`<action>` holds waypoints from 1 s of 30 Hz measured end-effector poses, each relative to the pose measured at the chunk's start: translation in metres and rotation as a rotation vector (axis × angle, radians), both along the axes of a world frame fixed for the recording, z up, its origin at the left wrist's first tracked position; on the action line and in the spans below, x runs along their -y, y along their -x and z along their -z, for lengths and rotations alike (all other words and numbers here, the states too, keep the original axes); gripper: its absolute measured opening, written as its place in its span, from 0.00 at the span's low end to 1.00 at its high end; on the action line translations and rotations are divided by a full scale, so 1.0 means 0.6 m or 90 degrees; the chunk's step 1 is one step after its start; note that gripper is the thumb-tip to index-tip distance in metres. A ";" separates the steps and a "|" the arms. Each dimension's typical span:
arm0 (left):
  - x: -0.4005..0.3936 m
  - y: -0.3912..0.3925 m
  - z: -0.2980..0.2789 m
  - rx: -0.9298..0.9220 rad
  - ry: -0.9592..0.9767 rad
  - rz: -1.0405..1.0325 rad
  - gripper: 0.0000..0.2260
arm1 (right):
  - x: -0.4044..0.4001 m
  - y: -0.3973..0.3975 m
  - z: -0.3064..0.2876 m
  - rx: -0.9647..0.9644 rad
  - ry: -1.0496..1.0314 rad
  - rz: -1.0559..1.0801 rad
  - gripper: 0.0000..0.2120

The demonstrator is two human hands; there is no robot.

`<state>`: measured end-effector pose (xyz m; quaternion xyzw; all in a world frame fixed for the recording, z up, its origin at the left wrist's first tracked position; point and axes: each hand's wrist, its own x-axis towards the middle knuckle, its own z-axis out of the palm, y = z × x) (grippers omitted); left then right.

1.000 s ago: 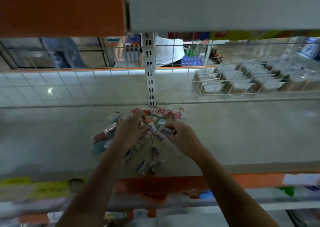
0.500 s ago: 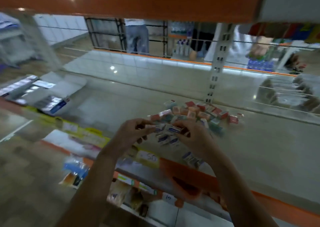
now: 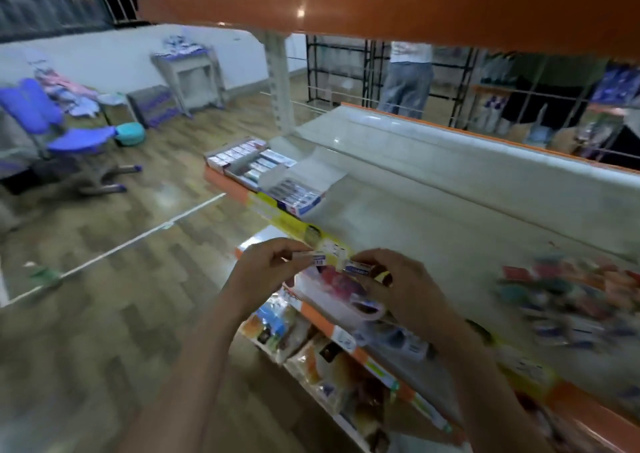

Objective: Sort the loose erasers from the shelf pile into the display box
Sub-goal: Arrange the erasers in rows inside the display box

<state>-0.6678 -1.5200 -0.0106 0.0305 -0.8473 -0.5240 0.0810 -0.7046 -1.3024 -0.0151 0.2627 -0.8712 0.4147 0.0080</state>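
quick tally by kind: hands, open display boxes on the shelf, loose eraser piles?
Hands: 2, left hand and right hand, each pinching erasers
Display boxes: 3, nearest
Eraser piles: 1, blurred pile, pieces uncountable
Total: 6
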 end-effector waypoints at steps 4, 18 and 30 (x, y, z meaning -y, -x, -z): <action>0.101 0.005 0.000 -0.021 -0.031 -0.017 0.04 | 0.103 0.014 -0.008 0.003 0.008 -0.008 0.12; 0.288 0.164 0.047 -0.025 -0.099 0.028 0.05 | 0.294 0.167 0.015 -0.017 -0.036 0.024 0.12; 0.385 0.372 0.047 0.087 -0.208 0.266 0.13 | 0.376 0.369 0.026 -0.043 -0.161 0.188 0.12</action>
